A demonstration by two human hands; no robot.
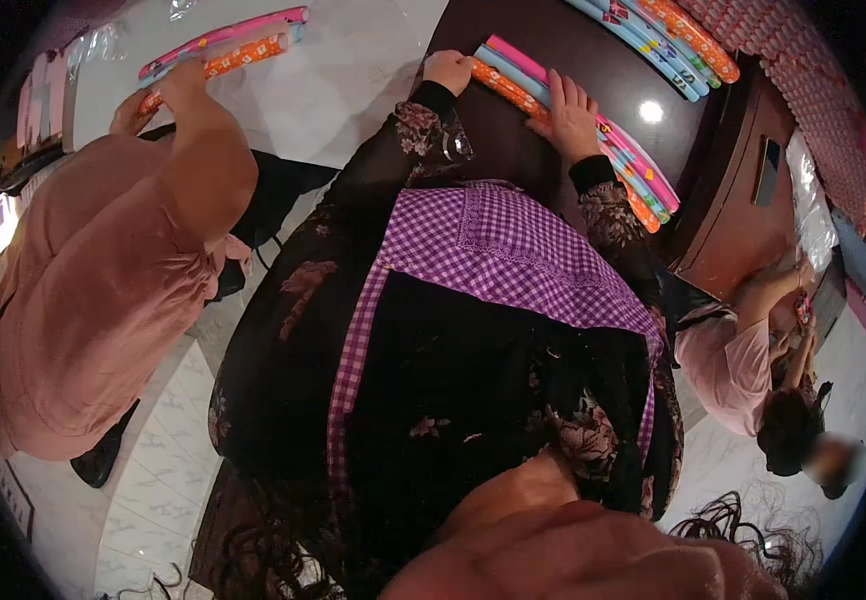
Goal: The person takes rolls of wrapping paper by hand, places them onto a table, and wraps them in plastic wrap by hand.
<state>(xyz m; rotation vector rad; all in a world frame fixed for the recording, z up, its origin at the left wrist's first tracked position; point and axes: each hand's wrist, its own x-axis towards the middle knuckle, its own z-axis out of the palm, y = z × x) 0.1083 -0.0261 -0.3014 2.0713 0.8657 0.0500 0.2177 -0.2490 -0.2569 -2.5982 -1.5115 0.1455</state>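
Note:
Several patterned paper rolls lie side by side on a dark table before me, among them a pink roll (pixel 643 165), a light blue roll (pixel 509 65) and an orange floral roll (pixel 508 90). At their left end is my left hand (pixel 448 72), its fingers curled closed at the tip of the orange roll; the hand's inner side is hidden. Across the middle of the rolls rests my right hand (pixel 568 118), flat with the fingers stretched out, covering part of them.
More rolls (pixel 653 45) lie at the table's (pixel 593 55) far right edge. On the left, a co-worker's hands hold similar rolls (pixel 243 55) over a white surface (pixel 353 100). A phone (pixel 767 170) lies on a brown surface at right, near another seated person (pixel 728 365).

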